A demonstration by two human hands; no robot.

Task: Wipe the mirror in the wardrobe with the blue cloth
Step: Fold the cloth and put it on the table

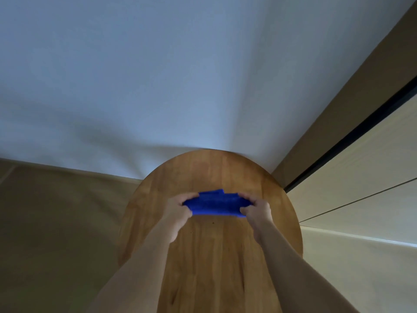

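Wooden, rounded surface (209, 256) carried the blue cloth (215, 204); both hands, left hand (179, 207) and right hand (256, 210), gripped its ends with curled fingers (244, 210), pale wall (158, 86) behind.

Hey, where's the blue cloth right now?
In the head view the blue cloth sits low and centre over the round wooden table, gripped at its ends by the left hand and the right hand.

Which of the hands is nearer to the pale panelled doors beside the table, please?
Right. The right hand grips the blue cloth on the side towards the doors; the left hand grips its far end.
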